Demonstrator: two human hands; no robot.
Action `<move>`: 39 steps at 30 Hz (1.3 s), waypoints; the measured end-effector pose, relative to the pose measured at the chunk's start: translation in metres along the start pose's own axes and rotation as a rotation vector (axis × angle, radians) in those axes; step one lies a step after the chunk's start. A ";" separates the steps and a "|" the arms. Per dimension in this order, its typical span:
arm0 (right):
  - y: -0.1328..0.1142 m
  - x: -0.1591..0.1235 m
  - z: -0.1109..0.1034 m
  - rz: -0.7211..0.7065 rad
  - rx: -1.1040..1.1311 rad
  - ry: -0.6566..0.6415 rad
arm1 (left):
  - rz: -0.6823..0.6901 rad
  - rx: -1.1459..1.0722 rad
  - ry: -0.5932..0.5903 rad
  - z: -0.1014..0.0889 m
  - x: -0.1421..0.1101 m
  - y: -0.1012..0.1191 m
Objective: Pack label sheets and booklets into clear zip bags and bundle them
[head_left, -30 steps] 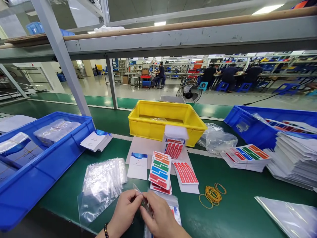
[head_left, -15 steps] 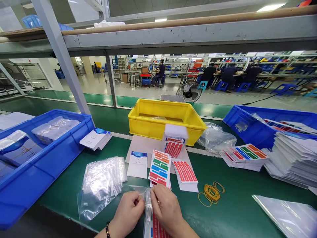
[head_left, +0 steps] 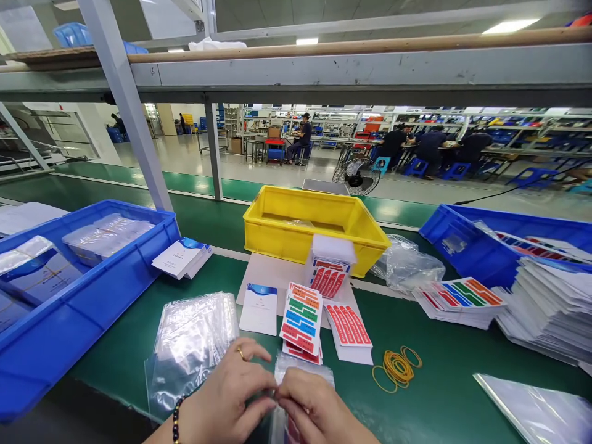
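Low in the head view, a clear plastic bag [head_left: 304, 365] with red printed sheets in it lies in front of me. My right hand [head_left: 317, 407] pinches the bag near its upper part. Beside it my left hand [head_left: 235, 390] has its fingertips at the same spot, the index finger lifted and the others curled around the bag's edge. Just beyond are a stack of multicoloured sticker sheets [head_left: 301, 319], a stack of red sticker sheets [head_left: 349, 330] and a white-and-blue booklet [head_left: 259, 309]. A pile of clear bags [head_left: 197, 339] lies by my left hand.
Rubber bands [head_left: 396, 369] lie right of my hands. A yellow bin [head_left: 314, 228] stands behind the stacks, flanked by a left blue bin [head_left: 115, 280] and a right blue bin [head_left: 462, 240]. Tall paper stacks [head_left: 550, 308] rise at right. A metal post [head_left: 127, 105] supports the overhead shelf.
My left hand has opened from a tight pinch, with its fingers now extended toward my right hand. The bag's top edge now lies spread beyond my fingers. The view has shifted slightly.
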State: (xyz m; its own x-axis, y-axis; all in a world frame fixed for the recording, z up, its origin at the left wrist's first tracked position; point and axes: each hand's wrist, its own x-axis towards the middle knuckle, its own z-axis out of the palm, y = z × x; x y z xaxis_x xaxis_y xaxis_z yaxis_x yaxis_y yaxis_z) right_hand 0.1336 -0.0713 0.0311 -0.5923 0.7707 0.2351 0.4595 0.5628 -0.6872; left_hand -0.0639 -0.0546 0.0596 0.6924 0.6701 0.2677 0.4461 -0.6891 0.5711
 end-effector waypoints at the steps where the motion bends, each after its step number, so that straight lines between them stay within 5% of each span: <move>1: -0.004 0.001 -0.006 0.054 0.040 -0.080 | -0.034 0.025 -0.063 -0.005 -0.002 0.000; 4: -0.010 0.005 -0.022 0.154 0.090 -0.286 | -0.239 0.062 -0.147 -0.013 -0.011 -0.006; 7: -0.005 0.022 -0.028 0.085 0.069 -0.334 | -0.376 0.041 -0.184 -0.011 -0.020 -0.015; 11: 0.016 0.065 -0.017 0.121 -0.365 -0.199 | -0.475 -0.084 -0.165 0.001 -0.028 -0.025; 15: 0.034 0.100 0.004 0.152 -0.760 -0.331 | -0.528 -0.181 -0.147 0.013 -0.034 -0.032; 19: 0.039 0.105 0.018 0.132 -0.845 -0.382 | -0.575 -0.347 -0.097 0.018 -0.039 -0.038; 26: 0.058 0.101 0.005 0.156 -0.803 -0.193 | -0.705 -0.980 0.079 0.038 -0.035 -0.049; 29: 0.053 0.089 -0.006 0.174 -0.775 -0.012 | -0.817 -1.258 0.184 0.044 -0.028 -0.054; 32: 0.026 0.064 -0.008 -0.060 -0.600 0.134 | -0.910 -1.555 0.181 0.046 -0.021 -0.057; 35: 0.001 0.038 -0.010 -0.292 -0.398 0.022 | -0.959 -1.719 0.158 0.047 -0.018 -0.059; 37: 0.002 0.030 -0.018 -0.247 -0.305 0.052 | -0.980 -1.719 0.202 0.047 -0.019 -0.059; 39: 0.021 0.029 -0.032 -0.031 -0.285 0.205 | -0.952 -1.727 0.233 0.046 -0.020 -0.058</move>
State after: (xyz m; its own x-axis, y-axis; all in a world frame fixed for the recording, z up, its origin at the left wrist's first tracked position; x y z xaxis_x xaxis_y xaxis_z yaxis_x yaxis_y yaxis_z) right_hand 0.1475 -0.0270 0.0455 -0.4772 0.7793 0.4061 0.6265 0.6258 -0.4647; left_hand -0.0776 -0.0410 -0.0151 0.4671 0.7101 -0.5268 -0.4627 0.7040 0.5388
